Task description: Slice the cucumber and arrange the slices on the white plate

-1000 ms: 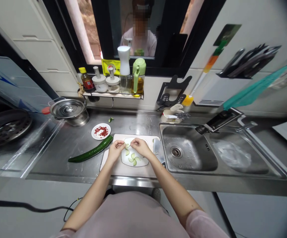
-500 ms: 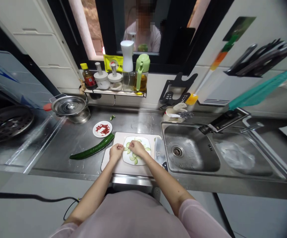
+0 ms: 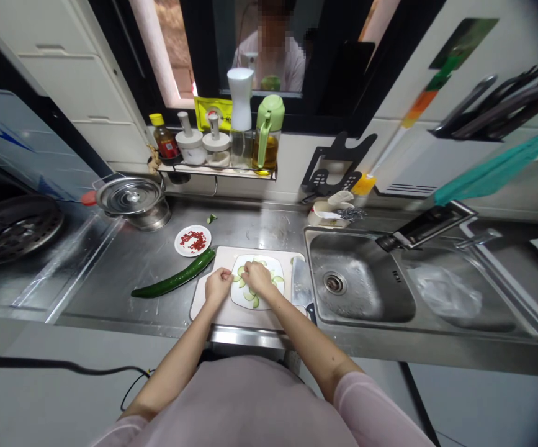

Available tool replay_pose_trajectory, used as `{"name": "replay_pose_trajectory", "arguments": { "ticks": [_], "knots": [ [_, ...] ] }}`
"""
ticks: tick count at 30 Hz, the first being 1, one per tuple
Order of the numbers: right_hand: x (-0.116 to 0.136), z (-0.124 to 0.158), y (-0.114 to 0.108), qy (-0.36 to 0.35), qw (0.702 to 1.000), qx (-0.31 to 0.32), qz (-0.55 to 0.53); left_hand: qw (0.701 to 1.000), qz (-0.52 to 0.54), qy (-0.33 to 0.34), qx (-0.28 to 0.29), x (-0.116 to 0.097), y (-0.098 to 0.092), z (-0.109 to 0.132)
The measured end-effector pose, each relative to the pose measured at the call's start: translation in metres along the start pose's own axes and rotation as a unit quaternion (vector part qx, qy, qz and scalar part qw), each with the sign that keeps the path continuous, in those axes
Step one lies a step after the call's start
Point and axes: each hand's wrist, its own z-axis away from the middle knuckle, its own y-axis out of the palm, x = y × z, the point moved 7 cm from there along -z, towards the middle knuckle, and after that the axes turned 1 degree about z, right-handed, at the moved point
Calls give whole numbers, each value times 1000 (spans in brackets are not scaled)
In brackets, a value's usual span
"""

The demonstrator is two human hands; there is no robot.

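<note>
A white square plate (image 3: 269,301) rests on the pale cutting board (image 3: 224,318), with half-round cucumber slices (image 3: 252,296) fanned in groups around it. My left hand (image 3: 219,285) is closed in a pinch at the plate's left rim, a pale green slice showing at its fingertips. Over the plate's upper left part, my right hand (image 3: 258,278) is pinched with fingertips down at a cucumber slice; the fingers partly hide it. A long green cucumber (image 3: 175,280) lies left of the board. On the board's right side lies a broad-bladed knife (image 3: 300,279).
A small plate of chopped red bits (image 3: 193,241) sits behind the cucumber, near green scraps (image 3: 211,218). A lidded steel pot (image 3: 136,202) stands at the back left. The double sink (image 3: 362,279) is on the right. A condiment shelf (image 3: 217,171) hangs under the window.
Both hands stay nearly in place over the plate, still pinched. The view has shifted slightly; no object has visibly moved.
</note>
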Motion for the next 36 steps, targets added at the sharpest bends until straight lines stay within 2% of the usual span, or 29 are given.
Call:
{"name": "replay_pose_trajectory", "arguments": {
  "ticks": [9,12,16,21,25,31,36],
  "knots": [
    [-6,2,3,14,999,-18,-31,999,-12,33,-25,-4,0,4],
    [-10,4,-5,11,996,-52,-72,997,-18,57,-52,-7,-4,5],
    [-23,11,-19,19,985,-109,-134,991,-46,107,-58,-19,-5,7],
    [-42,21,-31,34,976,-145,-161,988,-113,92,-51,-28,1,7],
    [-43,27,-27,29,989,-99,-102,986,-138,88,-33,-35,7,6],
    [-21,32,-10,-17,1000,0,4,984,-151,96,-2,-36,13,3],
    [-14,35,-3,-30,999,13,27,982,-156,103,1,-35,15,1]
  ]
}}
